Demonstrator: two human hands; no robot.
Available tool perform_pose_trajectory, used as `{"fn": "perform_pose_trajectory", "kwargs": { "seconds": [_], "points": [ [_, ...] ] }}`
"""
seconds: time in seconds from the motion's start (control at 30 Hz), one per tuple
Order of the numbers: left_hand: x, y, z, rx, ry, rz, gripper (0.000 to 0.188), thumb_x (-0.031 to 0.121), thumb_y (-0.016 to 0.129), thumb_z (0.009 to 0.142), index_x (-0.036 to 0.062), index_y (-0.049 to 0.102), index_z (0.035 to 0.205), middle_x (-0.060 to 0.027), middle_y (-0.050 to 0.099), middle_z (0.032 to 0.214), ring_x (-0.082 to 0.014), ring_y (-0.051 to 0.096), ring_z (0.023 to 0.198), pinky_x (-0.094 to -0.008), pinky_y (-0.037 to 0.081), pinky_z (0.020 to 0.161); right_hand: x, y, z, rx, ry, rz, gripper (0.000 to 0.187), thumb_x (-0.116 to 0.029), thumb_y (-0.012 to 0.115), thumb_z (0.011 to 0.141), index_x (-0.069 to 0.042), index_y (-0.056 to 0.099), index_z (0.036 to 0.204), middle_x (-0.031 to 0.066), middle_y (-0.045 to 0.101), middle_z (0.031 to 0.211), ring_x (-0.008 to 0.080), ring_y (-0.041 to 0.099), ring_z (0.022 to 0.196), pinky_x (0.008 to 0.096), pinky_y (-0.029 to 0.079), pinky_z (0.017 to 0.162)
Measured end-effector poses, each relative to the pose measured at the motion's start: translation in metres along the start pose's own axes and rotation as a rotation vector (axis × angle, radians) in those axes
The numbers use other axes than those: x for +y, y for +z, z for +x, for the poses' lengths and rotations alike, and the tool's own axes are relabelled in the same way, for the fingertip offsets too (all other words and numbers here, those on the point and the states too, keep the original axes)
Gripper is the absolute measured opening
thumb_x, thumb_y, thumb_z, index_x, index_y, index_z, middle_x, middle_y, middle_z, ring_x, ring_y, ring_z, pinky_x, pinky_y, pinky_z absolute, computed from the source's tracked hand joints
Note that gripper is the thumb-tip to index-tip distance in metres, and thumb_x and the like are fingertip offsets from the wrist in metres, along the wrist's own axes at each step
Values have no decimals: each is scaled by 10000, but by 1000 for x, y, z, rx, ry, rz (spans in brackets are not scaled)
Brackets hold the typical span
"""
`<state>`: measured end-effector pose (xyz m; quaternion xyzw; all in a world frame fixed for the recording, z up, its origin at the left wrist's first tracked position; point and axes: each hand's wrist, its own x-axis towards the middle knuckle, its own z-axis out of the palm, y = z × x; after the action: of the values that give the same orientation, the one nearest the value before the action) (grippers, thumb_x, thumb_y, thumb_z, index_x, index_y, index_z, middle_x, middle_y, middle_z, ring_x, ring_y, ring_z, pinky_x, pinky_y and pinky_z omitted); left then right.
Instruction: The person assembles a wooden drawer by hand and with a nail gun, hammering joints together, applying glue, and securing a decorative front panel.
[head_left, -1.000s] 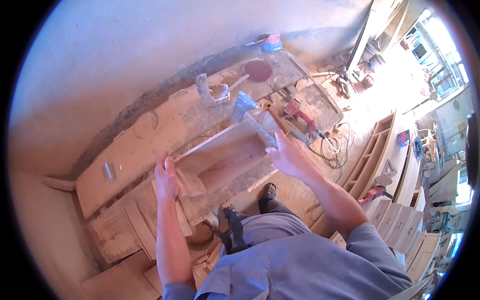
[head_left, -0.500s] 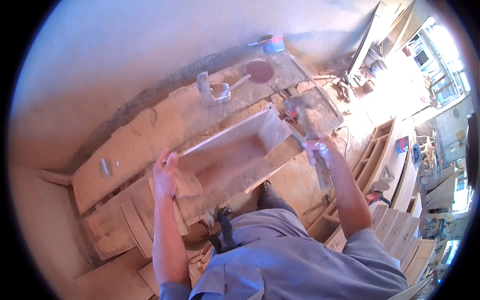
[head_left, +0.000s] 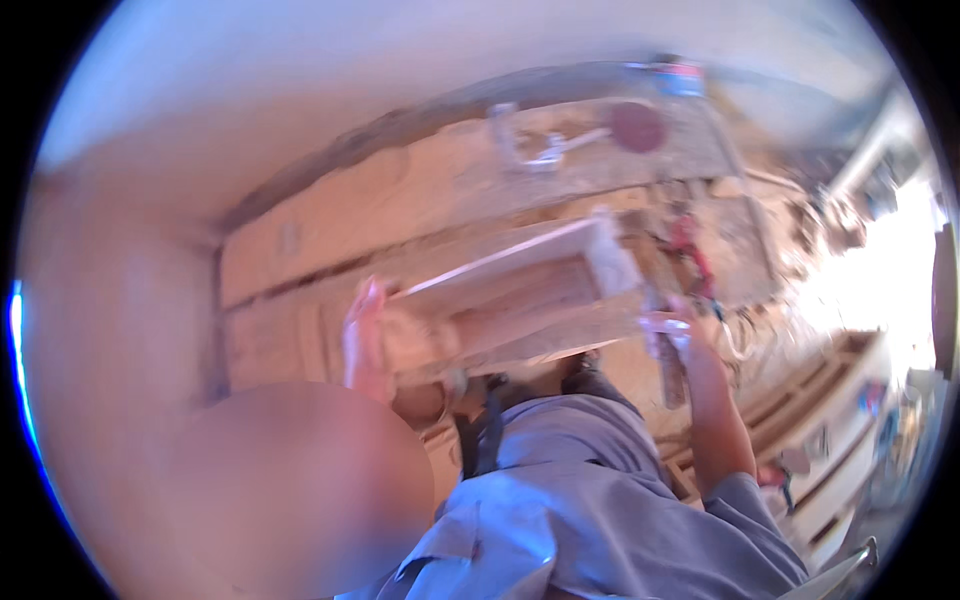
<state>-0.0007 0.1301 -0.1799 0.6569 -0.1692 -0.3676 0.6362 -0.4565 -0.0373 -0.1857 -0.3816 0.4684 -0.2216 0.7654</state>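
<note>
A long, open-topped wooden drawer box (head_left: 520, 300) lies on the dusty workbench in front of me. My left hand (head_left: 366, 335) is upright against its left end, fingers stretched upward, though motion smears them. Beyond the box's right end, my right hand (head_left: 675, 325) is wrapped around a worn length of wood (head_left: 674, 382), which sticks out below the fist. Its upper part blurs into the bench behind, so whether it touches the box I cannot tell. A large blurred round shape (head_left: 310, 490) hides most of my left forearm.
Along the wall, the rear bench plank (head_left: 400, 190) carries a white curved piece (head_left: 545, 160), a dark red disc (head_left: 638, 127) and a blue-and-red box (head_left: 680, 78). A red tool (head_left: 690, 245) lies right of the drawer box. Wooden frames (head_left: 820, 400) stand at right.
The view has swung, so the bench and box sit further right and more level. The blurred round shape has appeared at lower left. My right hand still grips the length of wood.
</note>
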Motion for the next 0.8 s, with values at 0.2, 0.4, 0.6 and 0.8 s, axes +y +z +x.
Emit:
{"fn": "perform_pose_trajectory", "kwargs": {
  "seconds": [0.2,0.4,0.6,0.8],
  "points": [
    [14,4,-48,134,-50,-511,591,461,479,1068,-6,533,1428,-149,635,1317,-246,605,1189,-418,479,1036,49,-125,53,117,25,155,177,-158,732,869,-85,592,949,8,540,627,169,538,466,333,471,430],
    [-23,6,-87,212,-29,-606,574,420,488,1081,5,475,1479,-121,623,1347,-248,573,1244,-397,452,1067,26,-280,140,225,-109,423,159,-212,666,933,-131,568,839,31,589,703,185,591,570,346,519,514],
    [-58,-30,-100,359,-200,-359,401,337,535,1063,6,584,1282,-130,668,1259,-258,637,1160,-389,474,1031,70,-291,150,525,19,341,162,-277,639,970,-127,610,914,36,627,734,189,620,612,328,542,536],
    [-158,-104,-52,354,-193,224,475,288,671,945,-27,598,1293,-218,660,1254,-325,638,1165,-409,485,1030,148,-428,76,488,-199,-624,337,-376,535,1002,-66,663,1040,86,680,886,252,673,798,397,550,653]
  ]
}}
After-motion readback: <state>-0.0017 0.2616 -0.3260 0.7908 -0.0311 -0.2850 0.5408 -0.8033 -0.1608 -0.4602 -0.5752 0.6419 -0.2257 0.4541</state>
